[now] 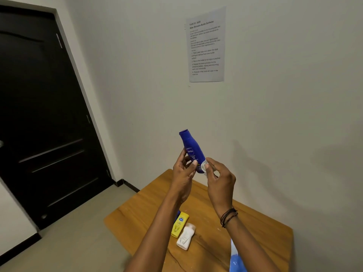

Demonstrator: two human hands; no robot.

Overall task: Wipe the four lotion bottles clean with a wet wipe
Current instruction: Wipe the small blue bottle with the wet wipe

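Left hand (183,177) is clasped round the blue bottle (191,148), the wet wipe (205,167) is pinched against its base by the right hand (221,181); rotation is advised for full coverage.

A plain indoor room; home or office cannot be told. A printed task sheet (205,44) is taped to the bare pale wall (294,105) high above the right grip (220,179). A dark panelled door (45,118) stands far left of the left grip (183,173), and a wooden tabletop (147,209) lies below both.
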